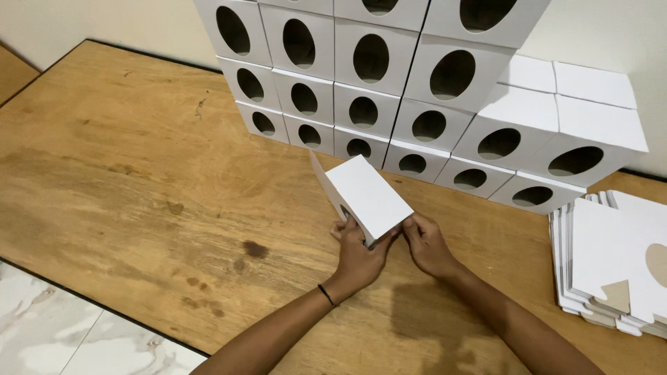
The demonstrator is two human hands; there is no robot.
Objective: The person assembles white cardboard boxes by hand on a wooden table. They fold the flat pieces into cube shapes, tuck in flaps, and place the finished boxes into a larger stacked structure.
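We held a white cardboard box tilted just above the wooden desk. Our left hand gripped its near bottom corner, fingers curled on it; our right hand pinched its right edge. Stacked white boxes with oval holes stood behind, flat box blanks lay right.

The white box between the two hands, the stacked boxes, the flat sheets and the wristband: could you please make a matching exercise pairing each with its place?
Things:
1. white box
2. stacked boxes with oval holes
3. pile of flat cardboard sheets
4. black wristband

Places:
A. on the left wrist
B. at the table's right edge
C. against the wall at the back
D. held by the left hand and right hand

Pairs: 1-D, 2-C, 3-B, 4-A
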